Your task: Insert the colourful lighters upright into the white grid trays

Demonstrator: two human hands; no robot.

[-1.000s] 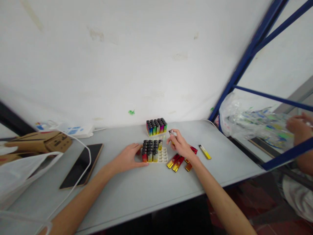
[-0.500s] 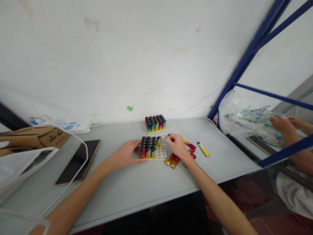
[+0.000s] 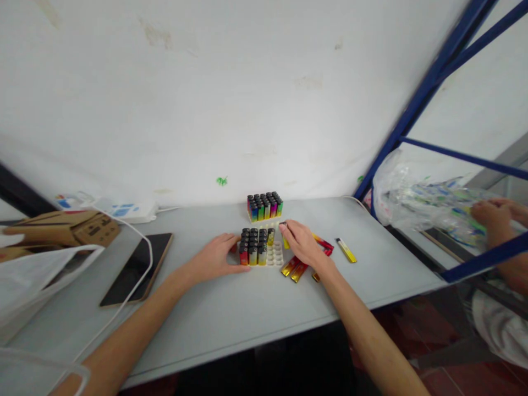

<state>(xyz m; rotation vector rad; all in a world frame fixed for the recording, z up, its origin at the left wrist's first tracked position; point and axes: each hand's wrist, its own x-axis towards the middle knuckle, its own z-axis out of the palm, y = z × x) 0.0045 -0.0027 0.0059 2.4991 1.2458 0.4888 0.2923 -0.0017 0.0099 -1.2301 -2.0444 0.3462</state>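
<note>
The right hand (image 3: 302, 242) pinches a lighter (image 3: 286, 242) nearly upright, just right of the tray (image 3: 275, 256); the left hand (image 3: 215, 256) curves half open around its left end

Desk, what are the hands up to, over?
Left hand at left end of tray. Right hand holding lighter. Tray part-filled; loose lighters to its right.

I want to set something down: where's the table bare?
Bare table: before the tray, to the front edge; behind the left hand, between the dark device and rear lighter block. Crowded: around the right hand, with loose lighters; the left end, with cable, box and bag.
</note>
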